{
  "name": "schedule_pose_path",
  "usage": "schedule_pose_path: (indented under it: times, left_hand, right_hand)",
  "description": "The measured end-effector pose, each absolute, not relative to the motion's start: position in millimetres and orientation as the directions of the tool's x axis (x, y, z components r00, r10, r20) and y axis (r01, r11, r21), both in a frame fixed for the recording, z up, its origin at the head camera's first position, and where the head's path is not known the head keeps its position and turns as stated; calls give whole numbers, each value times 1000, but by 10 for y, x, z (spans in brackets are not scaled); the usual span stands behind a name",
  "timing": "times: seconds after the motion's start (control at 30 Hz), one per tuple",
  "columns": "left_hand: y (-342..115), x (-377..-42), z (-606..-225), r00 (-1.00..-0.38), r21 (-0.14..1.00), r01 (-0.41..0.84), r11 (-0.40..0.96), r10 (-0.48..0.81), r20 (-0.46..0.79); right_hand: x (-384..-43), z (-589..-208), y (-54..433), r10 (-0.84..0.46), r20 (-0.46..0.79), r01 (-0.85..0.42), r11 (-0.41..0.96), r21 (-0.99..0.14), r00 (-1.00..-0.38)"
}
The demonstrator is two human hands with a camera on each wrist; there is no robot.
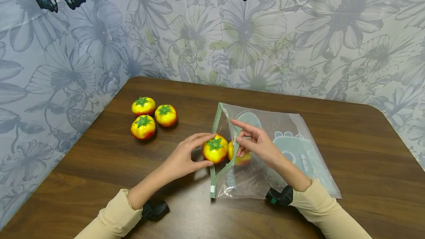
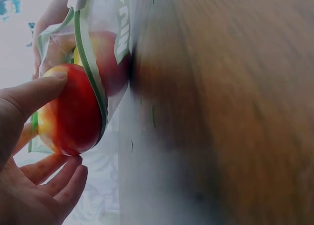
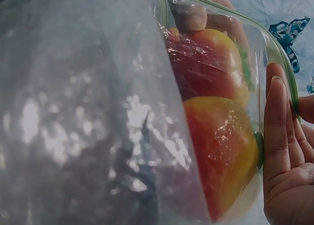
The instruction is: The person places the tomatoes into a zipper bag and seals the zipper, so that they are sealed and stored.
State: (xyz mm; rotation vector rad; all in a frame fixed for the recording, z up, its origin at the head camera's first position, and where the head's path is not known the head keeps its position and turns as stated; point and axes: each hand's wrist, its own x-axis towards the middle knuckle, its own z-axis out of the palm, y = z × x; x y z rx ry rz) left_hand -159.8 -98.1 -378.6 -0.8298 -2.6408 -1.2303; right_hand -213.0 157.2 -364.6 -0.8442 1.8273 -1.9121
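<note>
My left hand (image 1: 184, 159) grips a yellow-and-red tomato (image 1: 214, 153) with a green leafy top, thumb on the near side and fingers on the far side. The tomato sits at the mouth of a clear zip bag (image 1: 265, 180) with a green zip edge. Through the plastic shows a second tomato (image 3: 223, 156), just inside the bag and right beside the gripped one. My right hand (image 1: 260, 145) pinches the upper edge of the bag's mouth, index finger stretched out, and holds it raised. In the left wrist view, the gripped tomato (image 2: 76, 112) overlaps the green zip edge.
Three more tomatoes (image 1: 143, 126) stand grouped at the back left of the brown wooden table (image 1: 365, 150). The bag lies flat toward the right, with pale green printed shapes. A floral cloth (image 1: 245, 47) hangs behind the table.
</note>
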Motion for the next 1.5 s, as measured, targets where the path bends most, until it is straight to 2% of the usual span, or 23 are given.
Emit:
schedule_pose_path:
  times: [0.53, 1.0, 1.3, 1.5]
  left_hand:
    - [-888, -1626, -3791, -842, 637, 516, 573, 475, 255]
    - [-847, -1638, -3778, -849, 681, 485, 548, 483, 216]
    - [-867, -1577, -3738, -897, 744, 405, 532, 389, 210]
    - [-854, -1610, -3761, -895, 759, 410, 506, 384, 227]
  right_hand:
    - [-2123, -3615, 1593, -649, 143, -123, -77, -989, -747]
    - [-2113, -3559, 1638, -672, 126, -119, -57, -991, -730]
    - [-2058, -3563, 1639, -655, 83, -96, -16, -995, -751]
    - [-2078, -3543, 1617, -656, 76, -98, -3, -995, -751]
